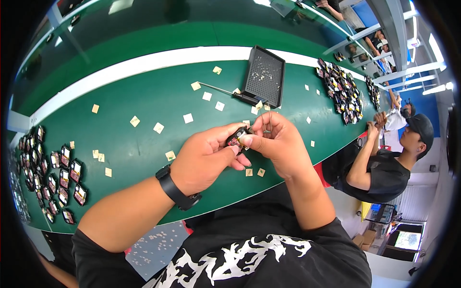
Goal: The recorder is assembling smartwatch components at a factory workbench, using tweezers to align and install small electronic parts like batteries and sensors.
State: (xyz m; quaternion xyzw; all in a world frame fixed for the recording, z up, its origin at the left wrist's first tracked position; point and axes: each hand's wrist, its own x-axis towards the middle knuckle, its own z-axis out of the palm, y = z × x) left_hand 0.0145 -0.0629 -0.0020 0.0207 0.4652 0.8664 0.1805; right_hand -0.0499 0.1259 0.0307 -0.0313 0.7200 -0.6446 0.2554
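Between my hands, over the green tabletop (144, 144), is a small black electronic unit (236, 139) with a red and yellow inner face. My left hand (206, 156) grips it from the left, thumb across its lower part. Fingers of my right hand (281, 141) are bent at its right side, the thumb pressed on its face; whether a small part is pinched there I cannot make out. A black perforated tray (264, 74) holding tiny pale pieces lies beyond my hands. Beside it rests a screwdriver (235, 94) with a thin metal shaft.
Several similar black units (62, 177) lie grouped at the left, and a dense pile of them (340, 91) sits at the far right. Small pale paper squares (158, 127) are scattered over the table. A co-worker (389, 163) in a black cap sits to the right.
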